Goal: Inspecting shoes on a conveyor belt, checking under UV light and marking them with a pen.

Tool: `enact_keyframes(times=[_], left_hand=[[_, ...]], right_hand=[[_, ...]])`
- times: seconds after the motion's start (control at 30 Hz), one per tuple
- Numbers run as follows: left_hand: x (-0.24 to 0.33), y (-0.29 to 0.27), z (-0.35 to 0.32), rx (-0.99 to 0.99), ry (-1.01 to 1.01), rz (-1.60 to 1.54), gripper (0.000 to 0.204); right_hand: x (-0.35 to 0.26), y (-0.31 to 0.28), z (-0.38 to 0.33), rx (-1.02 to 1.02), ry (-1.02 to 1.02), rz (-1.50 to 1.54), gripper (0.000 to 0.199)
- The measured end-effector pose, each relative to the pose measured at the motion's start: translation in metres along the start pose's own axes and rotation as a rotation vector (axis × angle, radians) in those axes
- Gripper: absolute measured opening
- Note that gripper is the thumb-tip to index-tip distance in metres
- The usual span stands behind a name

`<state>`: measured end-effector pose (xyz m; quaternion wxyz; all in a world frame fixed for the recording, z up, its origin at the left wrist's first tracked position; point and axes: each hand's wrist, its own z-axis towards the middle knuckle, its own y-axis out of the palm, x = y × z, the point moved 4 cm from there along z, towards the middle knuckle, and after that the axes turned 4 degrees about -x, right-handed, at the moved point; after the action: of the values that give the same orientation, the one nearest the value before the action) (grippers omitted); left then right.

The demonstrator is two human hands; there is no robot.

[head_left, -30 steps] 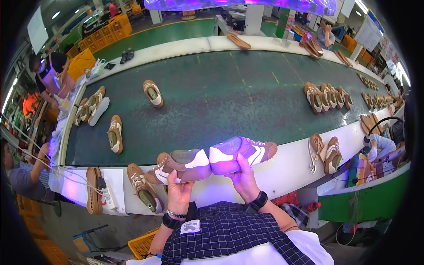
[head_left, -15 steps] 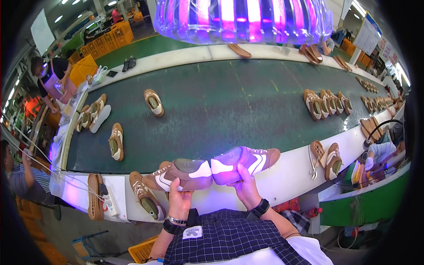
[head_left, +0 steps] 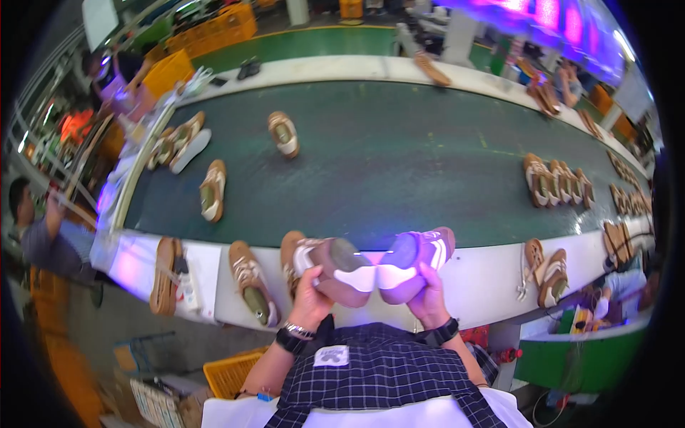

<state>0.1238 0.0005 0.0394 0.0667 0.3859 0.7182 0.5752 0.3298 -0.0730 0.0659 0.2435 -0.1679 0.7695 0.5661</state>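
Note:
My left hand (head_left: 310, 303) is closed round a brown and white sneaker (head_left: 349, 279), its thumb on the near side. In my right hand (head_left: 429, 299) is a matching sneaker (head_left: 401, 278), gripped by the thumb and fingers. Both sneakers hang over the white ledge with their white heels turned toward me and close together; purple light falls on them. Beside my left hand, another brown sneaker (head_left: 289, 257) shows partly behind the held one. Further left on the ledge lies a laced brown and white sneaker (head_left: 251, 285).
Sneakers stand on the green conveyor belt (head_left: 371, 164), including a row (head_left: 556, 182) at the right. A power strip (head_left: 187, 289) and brown soles (head_left: 165, 274) lie left on the ledge. Sneakers (head_left: 551, 278) sit at its right. A co-worker (head_left: 53, 228) is at the left.
My view has tilted and shifted, so the purple lamp now sits at the upper right. Both held sneakers have turned, with their heels more toward me. My hands still hold them.

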Motion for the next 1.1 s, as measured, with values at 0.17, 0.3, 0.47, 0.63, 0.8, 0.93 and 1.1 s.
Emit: enact_keyframes(times=[0.17,0.3,0.47,0.63,0.8,0.93,1.1], left_hand=[[-0.029,-0.009,0.000,-0.011,-0.221,0.030,0.048],[-0.051,-0.041,-0.003,-0.031,-0.331,-0.060,0.046],[-0.056,-0.052,-0.024,-0.022,-0.371,-0.030,0.046],[-0.047,-0.067,-0.050,-0.018,-0.270,0.251,0.046],[0.033,-0.045,-0.096,0.157,0.134,0.888,0.030],[0.099,-0.077,-0.124,1.006,0.625,1.641,0.069],[0.099,-0.169,-0.103,0.972,0.355,1.418,0.095]], right_hand=[[0.020,-0.019,-0.009,0.014,0.166,-0.065,0.060],[0.027,-0.035,-0.013,0.048,0.251,-0.089,0.063],[0.029,-0.057,-0.021,0.083,0.317,-0.119,0.063],[0.031,-0.062,-0.025,0.085,0.353,-0.163,0.062],[0.029,-0.050,-0.029,0.063,0.378,-0.166,0.062],[0.033,-0.064,-0.030,0.069,0.343,-0.153,0.062],[0.039,-0.059,-0.028,0.020,0.367,-0.142,0.063]])
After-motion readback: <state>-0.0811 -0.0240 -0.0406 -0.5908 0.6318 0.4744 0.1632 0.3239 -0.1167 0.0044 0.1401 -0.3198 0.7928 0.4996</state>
